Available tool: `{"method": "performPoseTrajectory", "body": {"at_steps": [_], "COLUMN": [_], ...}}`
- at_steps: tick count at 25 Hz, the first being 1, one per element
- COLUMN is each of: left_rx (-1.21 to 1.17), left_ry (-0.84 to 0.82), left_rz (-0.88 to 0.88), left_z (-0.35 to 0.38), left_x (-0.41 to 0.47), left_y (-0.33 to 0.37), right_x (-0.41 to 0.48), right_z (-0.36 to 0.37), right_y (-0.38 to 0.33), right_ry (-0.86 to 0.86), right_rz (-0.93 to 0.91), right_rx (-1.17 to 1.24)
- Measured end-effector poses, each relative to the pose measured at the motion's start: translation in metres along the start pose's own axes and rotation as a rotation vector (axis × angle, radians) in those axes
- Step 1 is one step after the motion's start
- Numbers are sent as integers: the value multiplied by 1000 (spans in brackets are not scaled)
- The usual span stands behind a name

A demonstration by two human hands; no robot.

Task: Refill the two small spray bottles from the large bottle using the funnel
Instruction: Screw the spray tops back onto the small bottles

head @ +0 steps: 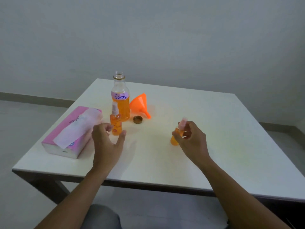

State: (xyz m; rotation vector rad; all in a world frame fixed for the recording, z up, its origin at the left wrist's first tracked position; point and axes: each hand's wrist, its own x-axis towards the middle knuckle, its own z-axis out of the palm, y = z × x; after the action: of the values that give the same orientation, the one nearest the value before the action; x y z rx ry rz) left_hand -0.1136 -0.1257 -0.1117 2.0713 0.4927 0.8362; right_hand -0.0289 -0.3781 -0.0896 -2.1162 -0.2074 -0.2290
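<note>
The left hand is open with curled fingers and holds nothing; the first spray bottle stands upright at its 1 o'clock, just beside the fingertips. The large bottle, uncapped, and the funnel stand behind it. The right hand grips the second spray bottle, slightly tilted, fingers around its pump head.
</note>
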Motion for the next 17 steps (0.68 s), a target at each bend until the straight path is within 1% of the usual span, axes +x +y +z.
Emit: {"method": "performPoseTrajectory", "body": {"at_steps": [1,2,5,6,7,8,12,17], "left_rx": [-15,-42,-59,-62,-72,-102,-199,-170], "left_ry": [-48,-147,-520,-601,-649,-659,-600,-641], "left_rz": [65,107,156,168,181,193,219,234], "left_z": [2,6,32,43,53,62,85,97], "left_x": [-7,-12,-26,-32,-38,-43,-57,-69], "left_y": [8,16,48,61,74,86,113,122], "right_x": [0,-1,-7,-10,-12,-14,-15,-16], "right_z": [-4,-9,-27,-34,-41,-49,-77,-103], "right_y": [-1,-4,-13,-15,-18,-19,-22,-11], "right_ry": [-10,-29,-87,-100,-109,-118,-153,4], "right_rz": [5,10,-2,-15,-32,-47,-54,-68], "right_rx": [18,41,103,120,130,136,142,179]}}
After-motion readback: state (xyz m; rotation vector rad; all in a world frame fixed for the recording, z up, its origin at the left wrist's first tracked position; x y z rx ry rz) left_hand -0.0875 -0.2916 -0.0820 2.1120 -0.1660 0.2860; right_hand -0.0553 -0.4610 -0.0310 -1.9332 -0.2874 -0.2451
